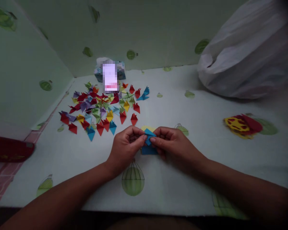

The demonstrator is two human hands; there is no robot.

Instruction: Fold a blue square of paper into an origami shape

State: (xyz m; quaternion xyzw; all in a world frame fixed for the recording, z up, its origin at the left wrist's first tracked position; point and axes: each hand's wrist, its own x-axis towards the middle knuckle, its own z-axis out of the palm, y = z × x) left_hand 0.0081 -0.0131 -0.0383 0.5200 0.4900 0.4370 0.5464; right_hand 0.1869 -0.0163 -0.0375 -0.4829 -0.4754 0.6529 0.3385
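Note:
Between my two hands is a small piece of folded blue paper (148, 135). My left hand (127, 142) pinches its left side with thumb and fingers. From the other side my right hand (174, 142) is closed on its right edge. Just below and behind it lie blue paper squares (148, 150), with a bit of yellow paper (147, 128) showing above; my fingers partly cover them. To the left of my hands, many folded paper cranes (100, 128) in red, blue, yellow, green and purple are spread over the table.
A phone with a lit, blurred screen (110, 76) leans against a tissue box (122, 74) at the back. A large white plastic bag (240, 60) stands at the right rear. Red and yellow cut-out pieces (242, 125) lie at right, a red object (11, 149) at far left.

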